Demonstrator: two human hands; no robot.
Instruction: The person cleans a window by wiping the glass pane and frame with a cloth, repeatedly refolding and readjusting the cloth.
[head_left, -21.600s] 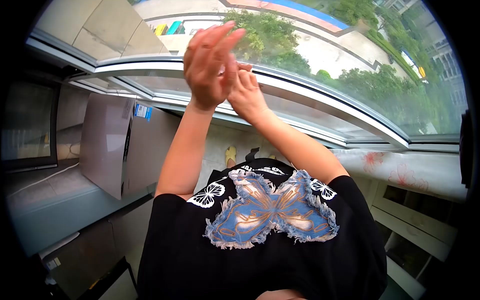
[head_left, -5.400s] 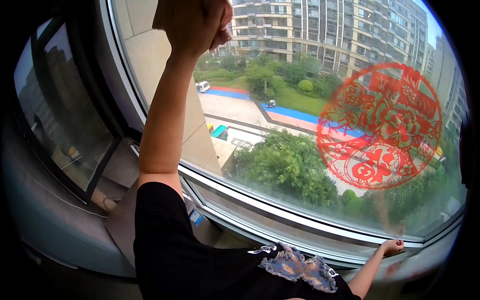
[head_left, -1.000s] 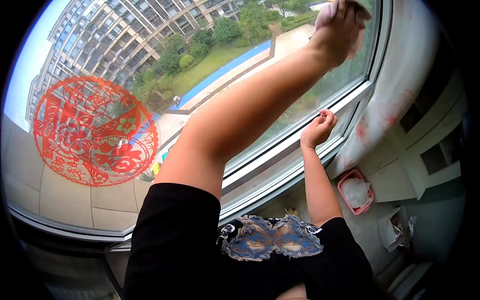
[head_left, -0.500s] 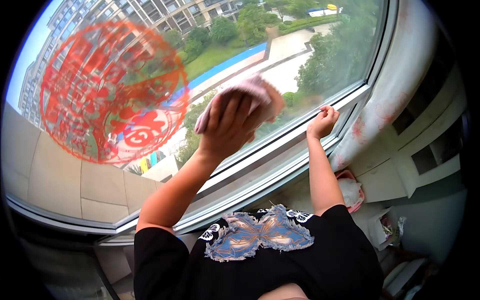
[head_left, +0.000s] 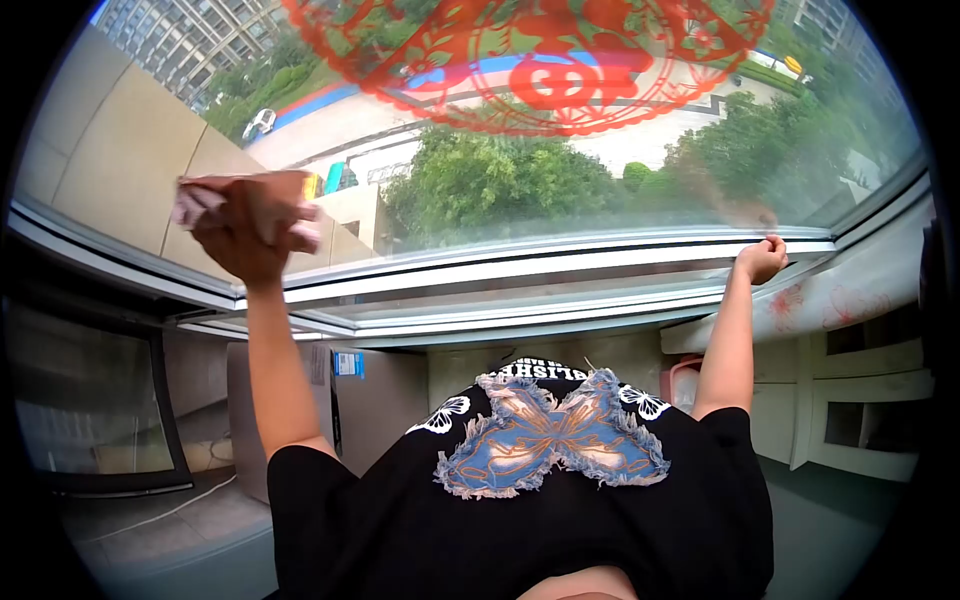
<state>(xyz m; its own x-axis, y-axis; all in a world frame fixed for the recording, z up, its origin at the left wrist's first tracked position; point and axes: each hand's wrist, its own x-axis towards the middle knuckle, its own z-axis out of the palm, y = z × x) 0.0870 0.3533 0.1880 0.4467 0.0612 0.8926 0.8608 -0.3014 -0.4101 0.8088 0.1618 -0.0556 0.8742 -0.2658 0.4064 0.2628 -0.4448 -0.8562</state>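
Observation:
My left hand (head_left: 245, 240), raised at the left side of the window pane (head_left: 480, 190), has its fingers wrapped on a pinkish cloth (head_left: 275, 195) that lies against or just before the glass. At the right, my right hand (head_left: 763, 260) rests at the window's lower frame (head_left: 580, 258) with its fingers curled; whether it holds the frame or some small thing is hidden. A red round paper-cut decoration (head_left: 580, 100) shows on the glass at the top.
Below the window at the left stands a grey box-like cabinet (head_left: 380, 400) with a blue label, beside a dark-framed panel (head_left: 90, 400). A flowered cloth cover (head_left: 840, 300), a pink bin (head_left: 683, 383) and white cabinets (head_left: 860, 400) are at the right.
My left hand has swept with the cloth from the right part of the pane to its left side. The view has turned left; my right hand stays at the frame, still curled.

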